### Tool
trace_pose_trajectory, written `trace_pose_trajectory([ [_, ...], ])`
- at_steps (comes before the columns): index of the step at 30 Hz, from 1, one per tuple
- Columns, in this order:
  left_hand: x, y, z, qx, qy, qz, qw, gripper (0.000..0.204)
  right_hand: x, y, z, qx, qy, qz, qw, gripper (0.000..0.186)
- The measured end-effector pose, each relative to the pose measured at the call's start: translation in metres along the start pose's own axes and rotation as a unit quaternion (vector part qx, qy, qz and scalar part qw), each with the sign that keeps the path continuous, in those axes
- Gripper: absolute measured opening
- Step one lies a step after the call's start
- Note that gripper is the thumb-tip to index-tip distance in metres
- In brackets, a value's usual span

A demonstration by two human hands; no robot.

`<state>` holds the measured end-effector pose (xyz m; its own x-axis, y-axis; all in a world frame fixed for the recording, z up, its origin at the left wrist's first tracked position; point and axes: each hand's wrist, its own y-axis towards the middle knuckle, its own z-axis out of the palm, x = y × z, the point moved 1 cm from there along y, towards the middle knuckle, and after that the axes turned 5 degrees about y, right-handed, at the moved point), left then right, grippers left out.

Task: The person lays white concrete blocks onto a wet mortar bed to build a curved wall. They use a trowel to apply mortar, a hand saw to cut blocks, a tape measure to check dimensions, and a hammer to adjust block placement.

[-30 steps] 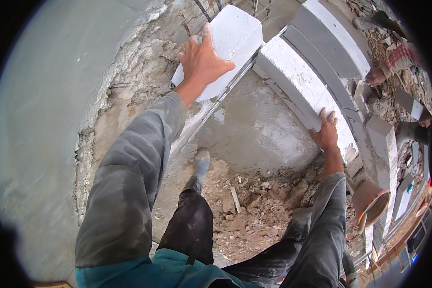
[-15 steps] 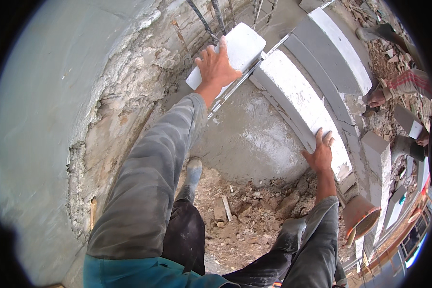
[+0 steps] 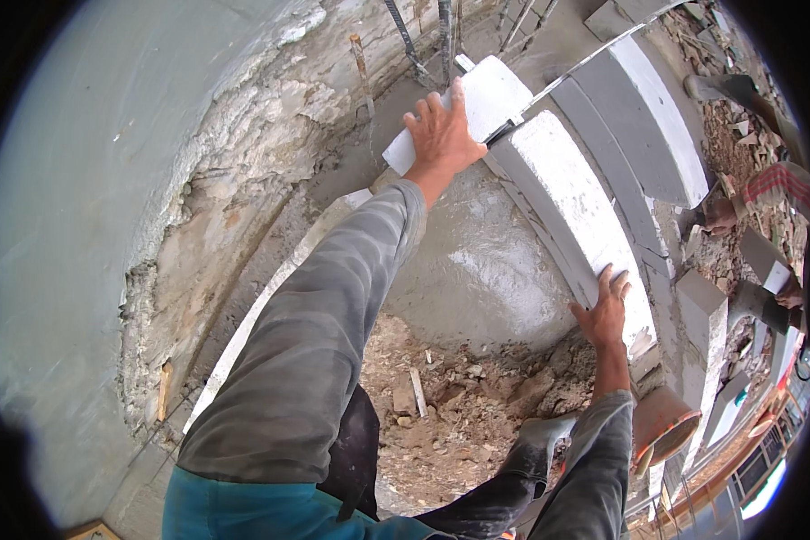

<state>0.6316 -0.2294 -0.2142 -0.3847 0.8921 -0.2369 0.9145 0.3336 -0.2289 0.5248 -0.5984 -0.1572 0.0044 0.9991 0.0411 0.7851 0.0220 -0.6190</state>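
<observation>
My left hand [image 3: 441,135] lies with fingers spread on a white rectangular block [image 3: 498,90], its thumb stretched out toward the block's near right edge. A thin dark metal bar [image 3: 506,129] shows at that edge; most of it is hidden by the block. On the right, my right hand [image 3: 605,310] rests with spread fingers near the close end of a long curved white block [image 3: 574,180], the thumb over its grey side. Between the hands is a patch of wet grey mortar [image 3: 495,261].
Rough broken masonry [image 3: 234,207] and a smooth grey wall [image 3: 54,234] stand left. Steel rebars [image 3: 445,36] rise at the far side. Rubble [image 3: 441,405] lies below. A bucket [image 3: 664,423] stands right, near more blocks [image 3: 652,117] and another person's hand [image 3: 720,216].
The view has shifted, and my left hand and forearm sit farther right. The metal bar beside the left block is now mostly covered. A white edge shows beside my left forearm. My right hand stays on the curved block.
</observation>
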Motion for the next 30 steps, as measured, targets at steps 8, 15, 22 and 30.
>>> trace_pose_trajectory([
  [8,-0.006,-0.005,0.002,0.007,0.004,0.013,1.000,0.111,-0.001,0.000,-0.001,0.003,0.002,0.006,1.000,0.109],
  [15,0.000,-0.007,0.001,0.020,-0.009,0.027,0.999,0.115,0.000,-0.001,0.001,-0.001,0.014,-0.004,1.000,0.108],
  [22,0.025,-0.029,-0.013,0.035,-0.018,0.064,0.997,0.128,-0.003,0.001,0.006,-0.001,0.010,0.001,1.000,0.109],
  [30,0.157,-0.118,-0.029,0.042,-0.101,0.023,0.994,0.123,-0.009,0.003,0.010,-0.045,0.026,-0.011,0.999,0.108],
])
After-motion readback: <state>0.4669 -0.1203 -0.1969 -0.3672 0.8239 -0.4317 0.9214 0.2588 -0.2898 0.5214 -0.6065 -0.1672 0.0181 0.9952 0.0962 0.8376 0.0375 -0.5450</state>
